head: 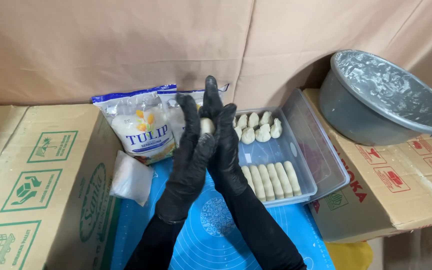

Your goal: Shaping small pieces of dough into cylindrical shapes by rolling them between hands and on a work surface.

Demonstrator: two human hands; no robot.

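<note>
Left hand & right hand, black-gloved, palms pressed flat w/ dough piece clamped between, upright above blue mat, beside clear tray of shaped dough, prob. for rolling.

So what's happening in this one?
A person in black gloves presses a small piece of dough between the left hand and the right hand, palms together, above a blue mat. Just behind the hands, a clear plastic tray holds a row of dough sticks in front and rounded dough pieces at the back. A flour bag leans against the paper-covered wall, and a grey basin sits tilted on a cardboard box to the right.
</note>
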